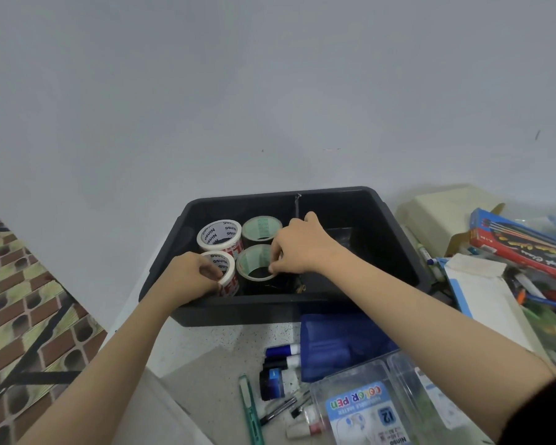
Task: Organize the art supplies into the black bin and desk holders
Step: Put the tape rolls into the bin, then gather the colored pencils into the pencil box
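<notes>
While both hands work inside the black bin (395, 207), four tape rolls sit upright in a tight two-by-two block at its left end, probably packed that way to leave the right half free for more supplies. Left hand (190, 277) has fingers clamped on the near white tape roll (227, 268), thumb at the outer wall and fingertips hooked in the core, likely nudging it snug toward the bin's near wall. Behind it stands the far white tape roll (220, 237), with the far green-lined roll (261, 228) beside it. Right hand (302, 245) pinches the rim of the near green-lined roll (254, 263), fingers closed on its right edge, seemingly squaring it against its neighbours.

Right half of the bin looks nearly bare apart from small debris at the bottom. Near the tabletop's front edge lie loose markers (281, 351) and a green pen (251, 409), then a blue case (337, 342) touching the bin's near wall, then a clear color pen box (360, 409). Right edge holds a messy pile with a red pencil box (520, 248). Nothing blocks the bin's opening; desk holders not seen.
</notes>
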Motion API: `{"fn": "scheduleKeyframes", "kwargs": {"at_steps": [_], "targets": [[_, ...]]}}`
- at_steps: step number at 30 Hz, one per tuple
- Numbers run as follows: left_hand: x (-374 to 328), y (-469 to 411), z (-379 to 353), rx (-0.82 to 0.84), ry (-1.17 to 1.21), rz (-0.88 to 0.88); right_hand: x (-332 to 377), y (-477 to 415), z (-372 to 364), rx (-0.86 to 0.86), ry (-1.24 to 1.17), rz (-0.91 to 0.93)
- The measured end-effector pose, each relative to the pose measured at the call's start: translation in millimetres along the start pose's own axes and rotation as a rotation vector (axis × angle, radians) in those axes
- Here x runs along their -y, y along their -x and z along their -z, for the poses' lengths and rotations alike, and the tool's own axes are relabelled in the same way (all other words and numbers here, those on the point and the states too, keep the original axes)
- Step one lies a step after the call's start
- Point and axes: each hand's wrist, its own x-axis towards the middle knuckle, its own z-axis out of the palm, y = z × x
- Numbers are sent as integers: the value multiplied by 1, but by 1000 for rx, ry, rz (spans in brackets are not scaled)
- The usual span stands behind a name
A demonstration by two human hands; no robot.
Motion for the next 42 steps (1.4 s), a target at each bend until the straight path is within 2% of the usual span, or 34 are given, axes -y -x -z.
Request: {"fn": "scheduleKeyframes", "kwargs": {"at_steps": [2,5,7,9,11,14,19,23,27,31,33,37,42], "targets": [[-1,2,-2,-78,16,-52,-5,14,1,-12,-216,-2],[-14,15,-6,-302,-26,-165,-10,46,3,-63,-470,21],[-23,26,-12,-480,-76,-323,-13,73,4,-169,-537,46],[-33,37,-17,-590,-109,-526,-17,101,-1,-303,-563,56],[-46,51,-22,-545,-85,-645,-23,129,-9,-417,-602,39],[-71,75,-41,-367,-74,-690,-35,171,-29,-542,-622,-47],[-87,106,-97,-206,-244,-709,-60,224,-70,-516,-437,-310],[-89,110,-117,-122,-407,-391,-79,237,-76,-471,-320,-429],[-88,108,-117,-85,-146,-335,-86,229,-68,-344,-330,-468],[-88,105,-119,-8,147,-255,-94,218,-62,-163,-444,-486],[-89,107,-119,-41,243,-288,-98,213,-58,-82,-471,-474],[-97,117,-112,-106,272,-500,-102,209,-48,-28,-521,-467],[-96,120,-103,-218,245,-689,-109,212,-46,-147,-599,-437]]}}
